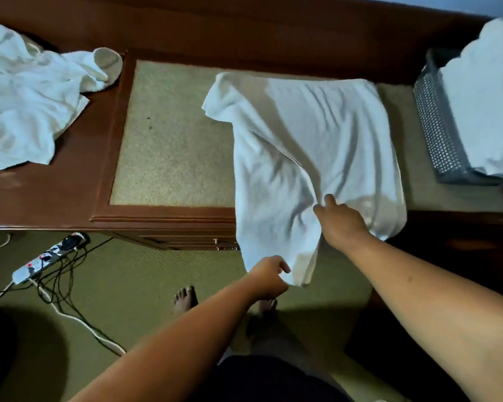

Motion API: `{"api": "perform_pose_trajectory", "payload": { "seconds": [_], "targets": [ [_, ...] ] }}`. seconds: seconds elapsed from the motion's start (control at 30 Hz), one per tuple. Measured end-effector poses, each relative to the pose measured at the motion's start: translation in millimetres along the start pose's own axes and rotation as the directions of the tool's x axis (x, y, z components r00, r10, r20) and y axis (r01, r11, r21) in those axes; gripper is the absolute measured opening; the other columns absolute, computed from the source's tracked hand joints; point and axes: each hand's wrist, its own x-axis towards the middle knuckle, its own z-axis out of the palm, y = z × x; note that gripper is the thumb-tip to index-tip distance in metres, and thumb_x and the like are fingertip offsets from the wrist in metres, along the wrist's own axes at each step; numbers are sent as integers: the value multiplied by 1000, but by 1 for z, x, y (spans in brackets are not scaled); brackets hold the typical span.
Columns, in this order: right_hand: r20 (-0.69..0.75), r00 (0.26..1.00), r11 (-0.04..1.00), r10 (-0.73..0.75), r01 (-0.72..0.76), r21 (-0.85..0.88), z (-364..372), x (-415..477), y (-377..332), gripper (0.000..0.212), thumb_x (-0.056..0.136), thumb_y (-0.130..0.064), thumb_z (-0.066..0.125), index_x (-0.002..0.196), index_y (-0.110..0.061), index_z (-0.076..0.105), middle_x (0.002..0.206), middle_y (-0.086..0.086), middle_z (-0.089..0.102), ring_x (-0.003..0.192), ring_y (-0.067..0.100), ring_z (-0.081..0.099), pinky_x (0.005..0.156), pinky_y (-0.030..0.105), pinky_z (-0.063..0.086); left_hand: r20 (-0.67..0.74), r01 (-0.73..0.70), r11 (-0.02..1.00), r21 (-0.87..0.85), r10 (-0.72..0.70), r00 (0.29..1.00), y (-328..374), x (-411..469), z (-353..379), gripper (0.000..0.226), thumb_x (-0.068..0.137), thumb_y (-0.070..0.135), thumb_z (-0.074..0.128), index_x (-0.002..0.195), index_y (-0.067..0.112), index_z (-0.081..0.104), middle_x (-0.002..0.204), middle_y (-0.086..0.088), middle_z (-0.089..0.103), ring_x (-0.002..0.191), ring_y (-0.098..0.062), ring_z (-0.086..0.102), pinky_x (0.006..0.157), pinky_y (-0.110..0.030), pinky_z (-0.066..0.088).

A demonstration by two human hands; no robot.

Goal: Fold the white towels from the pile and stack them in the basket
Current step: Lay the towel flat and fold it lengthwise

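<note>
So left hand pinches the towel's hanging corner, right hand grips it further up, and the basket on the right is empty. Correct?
One error: the basket is not empty. The head view shows white towels piled in it, above its rim. The rest holds: left hand pinches the hanging corner of the towel, right hand grips it further up.

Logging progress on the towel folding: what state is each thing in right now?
Towel: partly spread on the table, near end hanging over the edge.
Left hand: pinches the towel's hanging corner.
Right hand: grips a bunched fold of the towel.
Pile: crumpled, unfolded.
Basket: filled with white towels above its rim.
</note>
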Motion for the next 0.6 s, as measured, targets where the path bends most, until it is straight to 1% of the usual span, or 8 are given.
{"api": "perform_pose_trajectory", "payload": {
  "seconds": [0.07, 0.1, 0.17, 0.23, 0.3, 0.4, 0.5, 0.6],
  "targets": [
    [80, 995, 998, 56, -58, 29, 24, -9, 32, 38, 91, -8, 49, 128, -13, 48, 126, 14, 41, 96, 36, 59, 68, 40, 47, -136, 169, 971, -171, -193, 972, -14, 12, 6, 34, 81, 11, 65, 114, 13, 59, 114, -8, 63, 101, -26, 65, 84, -34, 56],
    [121, 991, 996, 55, -63, 57, 37, -11, 42, 38, 91, -10, 52, 128, -13, 49, 123, 13, 43, 99, 35, 60, 72, 40, 49, -220, 245, 926, -288, -313, 924, -25, 19, 2, 41, 77, 19, 69, 116, 11, 56, 112, -10, 63, 99, -29, 66, 84, -38, 58],
    [171, 984, 979, 43, -76, 190, 59, -15, 50, 39, 93, -21, 56, 131, -16, 50, 124, 10, 48, 108, 33, 59, 82, 41, 51, -356, 249, 858, -449, -427, 831, -50, 40, -10, 70, 61, 38, 78, 121, 12, 53, 115, -12, 65, 98, -30, 67, 85, -46, 60],
    [206, 976, 893, 72, -155, 422, 76, -14, 45, 44, 95, -33, 58, 135, -19, 48, 134, 9, 50, 117, 31, 56, 93, 41, 49, -400, 189, 812, -552, -457, 794, -64, 57, -25, 87, 59, 38, 87, 130, 9, 46, 119, -17, 64, 106, -34, 65, 90, -53, 57],
    [295, 950, 713, 99, -275, 645, 83, -7, 33, 47, 95, -36, 62, 136, -17, 48, 138, 9, 52, 119, 28, 56, 95, 36, 47, -374, 174, 758, -628, -491, 787, -46, 51, -40, 82, 67, 37, 89, 127, 3, 47, 118, -22, 62, 109, -36, 62, 92, -59, 52],
    [429, 888, 339, 169, -461, 820, 94, 10, 13, 41, 92, -35, 68, 122, -8, 58, 122, 8, 63, 100, 23, 61, 80, 29, 45, -349, 186, 828, -529, -413, 841, -36, 43, -40, 45, 85, 33, 79, 115, 7, 56, 107, -10, 65, 91, -18, 62, 78, -40, 53],
    [561, 816, -27, 137, -563, 826, 108, 22, -3, 65, 85, -41, 76, 139, -12, 52, 139, 4, 56, 124, 28, 54, 90, 35, 41, -328, 168, 901, -400, -312, 891, -39, 30, -28, 21, 96, 30, 65, 109, 13, 66, 103, -2, 70, 91, -17, 65, 71, -31, 50],
    [572, 808, -156, 140, -553, 819, 122, 25, -14, 72, 77, -47, 81, 138, -18, 54, 139, 3, 53, 128, 29, 48, 88, 36, 38, -353, 142, 866, -479, -338, 872, -41, 15, -17, 18, 98, 29, 57, 106, 14, 63, 103, -5, 69, 95, -22, 65, 77, -35, 52]
  ]
}}
